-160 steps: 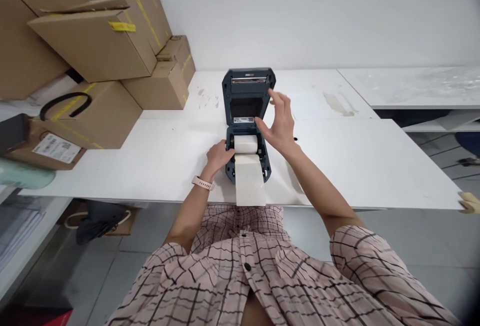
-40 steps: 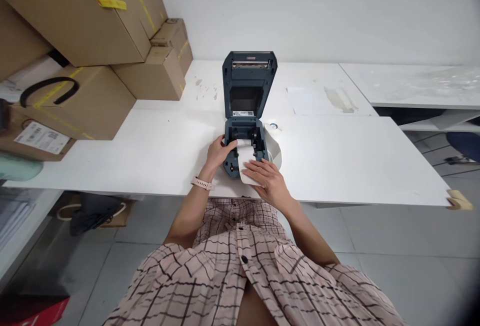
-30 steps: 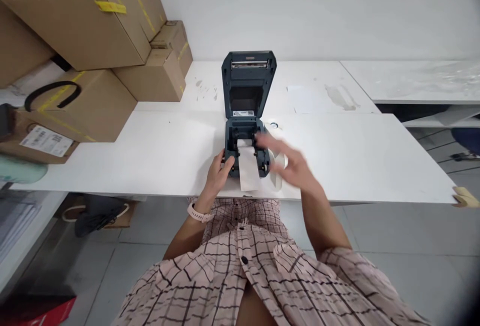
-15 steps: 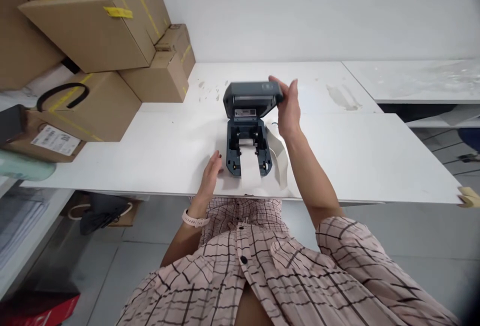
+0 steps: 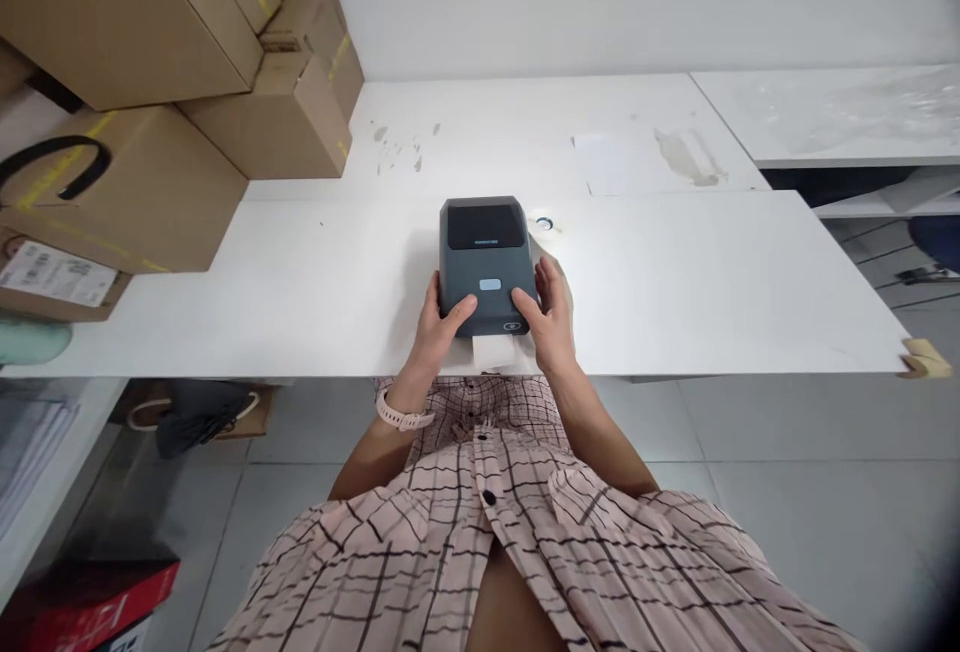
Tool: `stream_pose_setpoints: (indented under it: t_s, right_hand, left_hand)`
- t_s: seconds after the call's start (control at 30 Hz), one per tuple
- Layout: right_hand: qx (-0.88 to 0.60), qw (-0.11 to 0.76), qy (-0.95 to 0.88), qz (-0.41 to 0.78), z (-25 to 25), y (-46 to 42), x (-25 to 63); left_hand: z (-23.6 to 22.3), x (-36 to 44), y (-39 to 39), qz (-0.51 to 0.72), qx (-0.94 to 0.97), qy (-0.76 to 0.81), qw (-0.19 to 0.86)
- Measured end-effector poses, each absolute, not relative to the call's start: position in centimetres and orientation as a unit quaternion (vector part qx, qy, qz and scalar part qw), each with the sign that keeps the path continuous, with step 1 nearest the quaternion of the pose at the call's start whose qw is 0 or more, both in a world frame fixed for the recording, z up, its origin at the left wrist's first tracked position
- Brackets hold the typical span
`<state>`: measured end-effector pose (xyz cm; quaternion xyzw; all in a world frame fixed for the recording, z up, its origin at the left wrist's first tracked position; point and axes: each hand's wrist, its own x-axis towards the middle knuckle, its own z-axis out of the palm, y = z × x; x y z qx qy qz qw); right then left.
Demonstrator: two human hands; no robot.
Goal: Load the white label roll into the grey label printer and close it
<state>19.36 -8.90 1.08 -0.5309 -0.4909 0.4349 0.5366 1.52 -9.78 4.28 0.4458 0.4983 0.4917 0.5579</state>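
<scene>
A dark grey label printer stands on the white table near its front edge, lid down. My left hand wraps its front left corner, thumb on the top. Around the front right corner is my right hand, its thumb also pressing on the lid. White label paper sticks out of the printer's front towards the table edge. The roll inside is hidden under the lid. A pale strip of paper runs along the printer's right side, partly behind my right hand.
Cardboard boxes are stacked at the left of the table. A small round object lies just right of the printer. A thin white sheet is farther back, before the wall. A red box is on the floor.
The printer's lid has come down from raised to shut. My right hand has moved from the lid's raised edge to the front right corner, and my left hand now grips the front left.
</scene>
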Motion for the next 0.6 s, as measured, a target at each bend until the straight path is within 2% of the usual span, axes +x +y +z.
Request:
stream_pose_setpoints:
  t_s: [0.13, 0.4, 0.57, 0.6]
  right_hand:
    - [-0.517, 0.521, -0.439, 0.518, 0.4, -9.1, 19.4]
    - [-0.52, 0.535, -0.46, 0.48, -0.1, -9.1, 19.0]
    - [-0.537, 0.505, -0.507, 0.447, -1.0, -8.7, 19.5]
    - [-0.54, 0.49, -0.536, 0.425, -1.4, -8.7, 19.6]
  left_hand:
    - [4.0, 1.6, -10.0, 0.505, 0.445, 0.494, 0.55]
    - [3.2, 1.7, -10.0, 0.515, 0.473, 0.502, 0.509]
    - [2.0, 1.9, -15.3, 0.596, 0.429, 0.598, 0.321]
    - [1.8, 2.0, -16.2, 0.587, 0.426, 0.599, 0.339]
